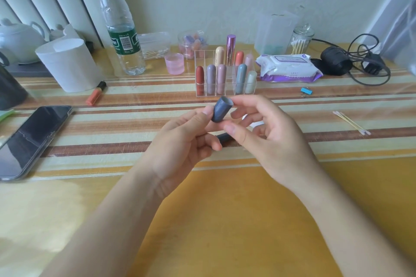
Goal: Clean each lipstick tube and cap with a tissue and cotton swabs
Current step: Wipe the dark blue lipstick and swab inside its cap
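Left hand (186, 132) and right hand (265, 135) both pinch blue-grey cap (221, 110), open end up. Cap just in front of clear organizer (228, 84). Dark tube (225, 136) under cap, holder unclear. Cotton swabs (351, 122) front-right of organizer.

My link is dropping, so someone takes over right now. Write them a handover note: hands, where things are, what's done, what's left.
Left hand: pinches the blue-grey lipstick cap.
Right hand: pinches the same cap, open end facing away.
Dark lipstick tube: just below the cap; held or lying, cannot tell.
Other lipsticks stand capped in the clear organizer. Two cotton swabs lie at right, wipes pack behind.
Done: cap off.
Left: neither tissue nor swab visibly in hand; wipe cap and tube, recap, go on to the others.
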